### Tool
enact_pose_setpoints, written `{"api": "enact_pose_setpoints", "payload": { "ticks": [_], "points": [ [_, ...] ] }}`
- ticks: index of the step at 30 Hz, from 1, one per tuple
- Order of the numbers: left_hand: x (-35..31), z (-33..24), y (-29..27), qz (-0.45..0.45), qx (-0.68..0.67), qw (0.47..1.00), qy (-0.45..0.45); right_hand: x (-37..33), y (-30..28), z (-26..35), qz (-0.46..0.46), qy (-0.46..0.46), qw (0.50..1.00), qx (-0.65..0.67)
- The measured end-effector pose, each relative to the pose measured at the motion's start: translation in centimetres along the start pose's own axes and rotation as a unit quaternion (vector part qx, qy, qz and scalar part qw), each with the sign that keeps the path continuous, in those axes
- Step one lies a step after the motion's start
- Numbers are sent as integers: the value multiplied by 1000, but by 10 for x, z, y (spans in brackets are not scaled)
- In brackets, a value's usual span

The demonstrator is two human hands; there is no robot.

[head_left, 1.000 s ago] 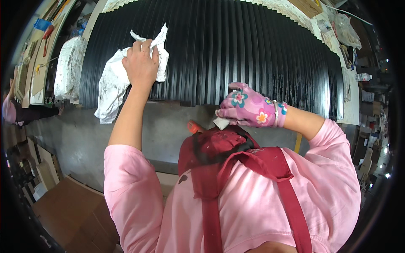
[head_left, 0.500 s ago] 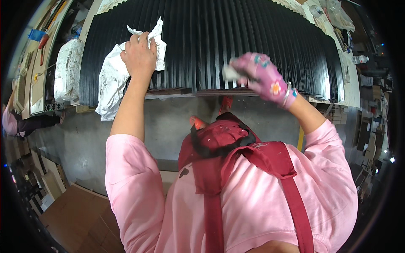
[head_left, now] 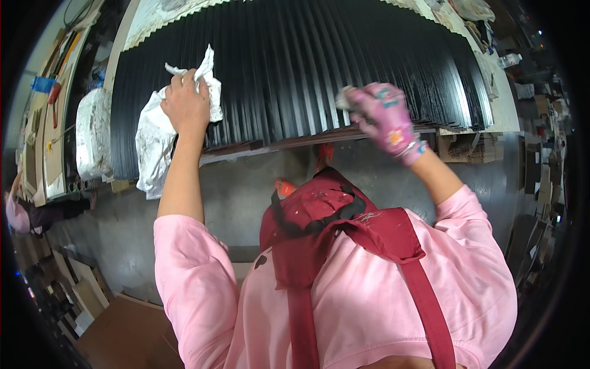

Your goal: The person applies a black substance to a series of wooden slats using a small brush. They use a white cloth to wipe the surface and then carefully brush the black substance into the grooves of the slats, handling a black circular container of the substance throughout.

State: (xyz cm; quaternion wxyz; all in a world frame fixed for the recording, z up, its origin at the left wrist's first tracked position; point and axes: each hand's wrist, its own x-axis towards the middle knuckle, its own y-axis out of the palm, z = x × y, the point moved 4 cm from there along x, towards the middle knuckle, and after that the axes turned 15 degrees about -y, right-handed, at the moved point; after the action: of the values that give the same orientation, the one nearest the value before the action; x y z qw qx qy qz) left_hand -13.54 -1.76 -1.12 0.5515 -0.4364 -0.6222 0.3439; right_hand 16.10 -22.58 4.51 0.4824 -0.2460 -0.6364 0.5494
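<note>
My left fingers [head_left: 195,77] are curled shut around a bunch of crumpled white paper [head_left: 153,132], pinning it against the black ribbed panel [head_left: 295,67]. The left hand [head_left: 185,104] is bare, and the paper spills out above the knuckles toward 12 o'clock and hangs past the panel's near edge toward 7 o'clock. My right fingers [head_left: 362,101], inside a pink flowered glove [head_left: 390,120], are closed on a small pale pad [head_left: 345,97] that pokes out at 9 o'clock from the right hand [head_left: 384,114]; the pad sits on or just over the ribs, and I cannot tell whether it touches. The two hands are well apart, the left at about 10 o'clock in my view, the right at about 1 o'clock. The panel fills the upper middle, its ribs fanning away from me, and it lies on a pale tabletop [head_left: 153,18] whose edge shows at 11 o'clock. A white wrapped bundle [head_left: 92,132] stands just beside the panel at 9 o'clock. Below, at 6 o'clock, I see pink sleeves and a dark red apron [head_left: 326,227] over a grey floor [head_left: 239,190].
</note>
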Motion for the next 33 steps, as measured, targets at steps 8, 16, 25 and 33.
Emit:
{"api": "enact_pose_setpoints", "payload": {
  "ticks": [8,16,25,33],
  "points": [
    [0,1,-1,4,-11,1000,-5,-22,-5,-38,12,90,993,-80],
    [0,2,0,-9,-11,1000,1,13,24,-6,11,-40,998,-51],
    [-2,3,-1,-14,-11,1000,6,53,35,-2,-58,-74,996,-7],
    [-1,1,-2,-4,-15,1000,5,68,52,-54,-86,8,996,7]
  ]
}}
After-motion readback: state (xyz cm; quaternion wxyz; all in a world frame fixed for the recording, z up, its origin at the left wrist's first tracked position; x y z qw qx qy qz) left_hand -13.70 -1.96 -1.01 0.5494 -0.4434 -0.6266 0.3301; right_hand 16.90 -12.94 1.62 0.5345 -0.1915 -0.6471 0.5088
